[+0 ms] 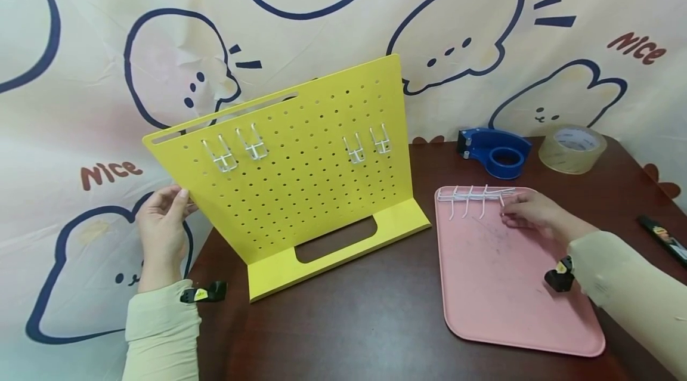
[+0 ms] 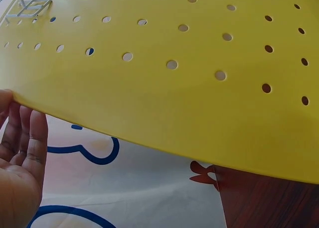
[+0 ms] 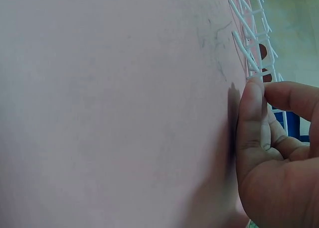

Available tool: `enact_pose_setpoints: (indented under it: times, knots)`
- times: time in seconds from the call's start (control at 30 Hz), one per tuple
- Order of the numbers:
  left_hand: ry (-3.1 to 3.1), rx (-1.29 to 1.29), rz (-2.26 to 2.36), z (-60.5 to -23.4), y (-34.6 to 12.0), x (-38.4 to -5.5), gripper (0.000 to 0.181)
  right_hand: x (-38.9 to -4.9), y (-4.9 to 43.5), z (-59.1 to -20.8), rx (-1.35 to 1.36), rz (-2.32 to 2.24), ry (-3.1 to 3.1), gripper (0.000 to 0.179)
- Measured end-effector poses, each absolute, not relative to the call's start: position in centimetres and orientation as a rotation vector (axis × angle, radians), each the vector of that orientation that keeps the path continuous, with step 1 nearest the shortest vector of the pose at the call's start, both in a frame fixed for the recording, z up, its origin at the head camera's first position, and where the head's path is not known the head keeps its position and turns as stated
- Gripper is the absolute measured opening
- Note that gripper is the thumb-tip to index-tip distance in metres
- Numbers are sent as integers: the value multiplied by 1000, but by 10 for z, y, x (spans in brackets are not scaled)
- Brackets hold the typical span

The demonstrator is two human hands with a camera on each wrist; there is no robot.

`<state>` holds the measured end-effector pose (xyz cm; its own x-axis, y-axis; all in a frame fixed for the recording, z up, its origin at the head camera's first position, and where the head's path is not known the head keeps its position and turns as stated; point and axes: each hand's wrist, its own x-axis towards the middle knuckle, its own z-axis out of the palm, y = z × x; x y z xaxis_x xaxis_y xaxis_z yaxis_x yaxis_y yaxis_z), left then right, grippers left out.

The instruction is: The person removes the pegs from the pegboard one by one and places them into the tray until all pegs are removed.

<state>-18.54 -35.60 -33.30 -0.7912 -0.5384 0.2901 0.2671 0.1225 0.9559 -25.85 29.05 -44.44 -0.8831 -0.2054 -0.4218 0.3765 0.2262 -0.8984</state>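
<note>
Pinching the white wire rack [image 1: 472,195] at the far end of the pink tray [image 1: 499,285] with your right hand [image 1: 534,213], you grip the yellow pegboard [image 1: 311,172] by its left edge with your left hand [image 1: 161,232]; a blue tape dispenser [image 1: 494,140] and clear tape roll [image 1: 566,157] stand beyond the tray

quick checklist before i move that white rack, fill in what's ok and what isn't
1. Left hand steadying yellow board: ok, on its side edge.
2. Right hand gripping white rack: ok, pinching one end.
3. Only one rack gripped: cannot tell, wires overlap.
4. Four small hooks fully seated: cannot tell, board's back is hidden.
5. Rack on board: not ok, it's at the pink tray's far end.
</note>
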Motion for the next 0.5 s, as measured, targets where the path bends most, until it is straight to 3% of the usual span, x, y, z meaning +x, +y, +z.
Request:
enact_pose_setpoints:
  times: [0.23,0.5]
  knots:
    - [-1804,262,-1742,-333,-356,-185,7,-256,291,-445,164,-1662,2065,15]
    - [-1803,260,-1752,-334,-358,-186,7,-257,289,-445,159,-1642,2125,12]
